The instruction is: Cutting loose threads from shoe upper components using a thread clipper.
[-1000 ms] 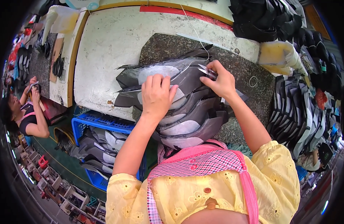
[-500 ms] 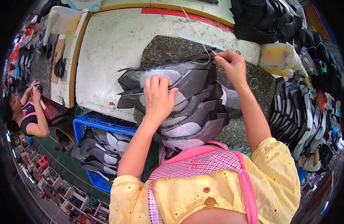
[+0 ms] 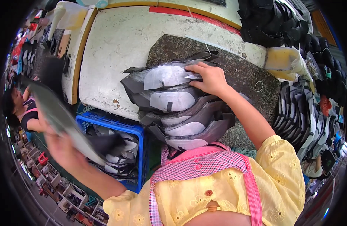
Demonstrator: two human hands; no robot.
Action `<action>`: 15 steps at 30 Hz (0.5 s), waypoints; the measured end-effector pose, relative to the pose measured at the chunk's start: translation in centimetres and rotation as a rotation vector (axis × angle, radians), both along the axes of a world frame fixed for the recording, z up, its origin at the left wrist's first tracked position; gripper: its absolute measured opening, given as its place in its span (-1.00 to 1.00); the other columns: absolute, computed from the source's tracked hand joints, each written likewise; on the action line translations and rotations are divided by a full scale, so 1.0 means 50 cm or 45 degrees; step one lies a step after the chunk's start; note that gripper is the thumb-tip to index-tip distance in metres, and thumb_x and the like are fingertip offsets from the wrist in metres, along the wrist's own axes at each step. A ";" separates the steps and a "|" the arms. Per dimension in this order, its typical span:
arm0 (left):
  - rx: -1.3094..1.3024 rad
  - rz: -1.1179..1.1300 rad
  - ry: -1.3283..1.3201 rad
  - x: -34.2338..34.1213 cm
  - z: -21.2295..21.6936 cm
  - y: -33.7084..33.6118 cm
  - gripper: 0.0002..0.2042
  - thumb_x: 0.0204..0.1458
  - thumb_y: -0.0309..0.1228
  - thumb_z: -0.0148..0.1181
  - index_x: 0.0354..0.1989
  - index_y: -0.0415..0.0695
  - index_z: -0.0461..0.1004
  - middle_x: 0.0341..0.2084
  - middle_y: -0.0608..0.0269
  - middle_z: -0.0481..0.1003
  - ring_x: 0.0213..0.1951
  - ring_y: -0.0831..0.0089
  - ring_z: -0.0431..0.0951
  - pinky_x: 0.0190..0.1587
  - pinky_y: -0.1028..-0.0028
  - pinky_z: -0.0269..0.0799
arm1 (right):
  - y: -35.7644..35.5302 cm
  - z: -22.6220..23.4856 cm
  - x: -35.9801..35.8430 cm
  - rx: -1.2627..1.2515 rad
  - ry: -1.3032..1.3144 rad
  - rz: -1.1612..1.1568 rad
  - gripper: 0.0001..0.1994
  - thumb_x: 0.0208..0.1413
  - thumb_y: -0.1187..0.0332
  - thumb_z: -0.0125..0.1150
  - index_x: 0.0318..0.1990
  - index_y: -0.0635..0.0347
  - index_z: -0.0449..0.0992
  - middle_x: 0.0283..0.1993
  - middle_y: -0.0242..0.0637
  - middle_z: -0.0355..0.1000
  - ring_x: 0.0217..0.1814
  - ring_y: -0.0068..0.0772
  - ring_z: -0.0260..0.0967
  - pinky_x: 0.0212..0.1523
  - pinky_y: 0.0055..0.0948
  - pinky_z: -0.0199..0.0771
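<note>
On my feed the stack of cut pieces [image 3: 177, 109] is dark grey with pale white-grey panels on top. My left hand [image 3: 64, 148] holds one grey piece [image 3: 56, 113] (blurred, so I cannot tell any pattern). Under the stack lies a speckled dark grey mat [image 3: 241, 71] on a worn off-white table [image 3: 120, 49] edged in yellow, with a red strip along the far side. The crate [image 3: 117, 130] is bright blue. My blouse [image 3: 279, 177] is yellow with small embroidered flowers, and the apron [image 3: 203, 165] is pink-and-white check with plain pink straps.
</note>
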State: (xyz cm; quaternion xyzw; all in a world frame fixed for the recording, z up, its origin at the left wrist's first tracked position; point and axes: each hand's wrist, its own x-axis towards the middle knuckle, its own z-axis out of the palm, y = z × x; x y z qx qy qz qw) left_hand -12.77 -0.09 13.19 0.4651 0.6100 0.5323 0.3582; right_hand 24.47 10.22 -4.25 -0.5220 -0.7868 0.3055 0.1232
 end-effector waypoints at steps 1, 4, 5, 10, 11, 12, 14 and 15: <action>0.073 0.252 0.090 0.012 0.004 0.068 -0.72 -0.01 -0.51 0.07 -0.10 -0.29 0.31 -0.18 0.12 0.40 -0.18 0.45 0.41 -0.12 0.49 0.34 | -0.005 -0.017 -0.001 0.037 -0.008 -0.041 -0.62 -0.24 0.23 0.29 -0.15 -0.13 0.46 -0.25 -0.48 0.42 -0.23 -0.32 0.42 -0.30 -0.38 0.42; -0.447 0.157 0.454 -0.115 -0.215 0.203 -0.81 0.02 -0.36 0.10 -0.29 -0.24 0.39 -0.45 0.30 0.36 -0.46 0.61 0.23 -0.39 0.59 0.20 | -0.008 -0.037 0.041 0.053 0.078 -0.066 -0.70 -0.24 0.39 0.26 -0.22 -0.01 0.49 -0.28 -0.40 0.43 -0.26 -0.30 0.43 -0.33 -0.41 0.43; -0.605 0.002 0.717 -0.176 -0.311 0.212 -0.72 0.04 -0.26 0.07 -0.20 -0.23 0.40 -0.36 0.21 0.44 -0.34 0.52 0.37 -0.26 0.54 0.29 | -0.002 -0.029 0.037 0.068 0.098 -0.053 -0.70 -0.24 0.39 0.26 -0.22 -0.01 0.49 -0.28 -0.40 0.43 -0.26 -0.30 0.43 -0.33 -0.41 0.43; -0.272 0.399 1.300 -0.160 -0.541 0.186 -0.57 -0.02 -0.21 0.09 -0.03 -0.23 0.35 -0.10 -0.05 0.39 -0.04 0.08 0.38 0.04 0.26 0.23 | 0.059 -0.017 0.060 0.485 0.257 -0.132 -0.67 -0.24 0.53 0.18 -0.22 -0.03 0.45 -0.14 -0.44 0.40 -0.33 -0.28 0.44 -0.40 -0.41 0.45; -0.055 0.325 1.343 -0.068 -0.481 0.211 -0.60 -0.02 -0.26 0.10 -0.04 -0.22 0.36 -0.12 -0.01 0.41 -0.07 0.10 0.39 0.02 0.26 0.24 | 0.069 -0.015 0.082 0.439 0.114 -0.080 -0.64 -0.22 0.51 0.19 -0.17 -0.07 0.43 -0.08 -0.48 0.38 -0.33 -0.28 0.43 -0.39 -0.40 0.45; 0.007 0.146 1.031 0.026 -0.433 0.231 -0.63 -0.03 -0.31 0.11 -0.06 -0.22 0.36 -0.14 0.02 0.41 -0.08 0.12 0.39 0.01 0.27 0.25 | 0.088 -0.016 0.098 0.479 0.029 0.002 -0.60 -0.18 0.45 0.19 -0.10 -0.12 0.39 -0.02 -0.54 0.34 -0.31 -0.28 0.43 -0.39 -0.37 0.43; -0.039 -0.273 0.780 0.194 -0.344 0.247 -0.71 -0.02 -0.37 0.08 -0.11 -0.19 0.40 -0.19 0.05 0.44 -0.09 0.18 0.39 -0.01 0.33 0.26 | 0.128 -0.008 0.095 0.449 -0.034 0.056 -0.61 -0.16 0.44 0.18 -0.09 -0.12 0.39 -0.01 -0.55 0.34 -0.29 -0.27 0.43 -0.39 -0.35 0.42; -0.010 -0.569 0.606 0.243 -0.336 0.253 -0.75 -0.02 -0.33 0.09 -0.18 -0.16 0.45 -0.25 0.08 0.46 -0.10 0.20 0.39 -0.05 0.35 0.28 | 0.146 0.003 0.076 0.416 -0.077 0.114 -0.62 -0.14 0.43 0.16 -0.09 -0.13 0.39 0.01 -0.57 0.33 -0.28 -0.26 0.43 -0.40 -0.34 0.41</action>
